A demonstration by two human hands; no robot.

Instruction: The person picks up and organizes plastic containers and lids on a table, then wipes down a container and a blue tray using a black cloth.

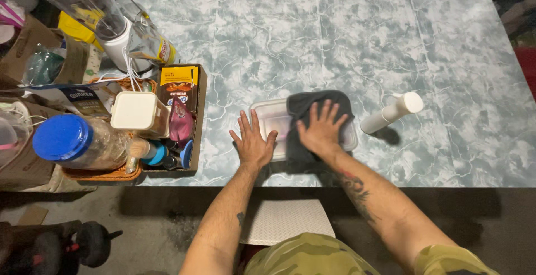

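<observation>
Wiping in progress, by the look of it. Marbled table (391, 40) underneath. Left of the container, a cardboard box (178, 85) of groceries. Clear shallow container (268, 116) near the table's front edge, lying flat, long axis left to right. Dark cloth (304, 107) draped over its right half. Right hand (321, 130) flat on the cloth, fingers spread. Left hand (253, 141) at its left end, fingers splayed, bracing. Just right, a white bottle (391, 113) on its side. Further rubbing probably needs that firm brace against sliding.

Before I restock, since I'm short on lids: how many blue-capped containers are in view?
3: a large jar lying in the basket, and two small bottles in the cardboard box beside it. Clutter may hide more.
</observation>
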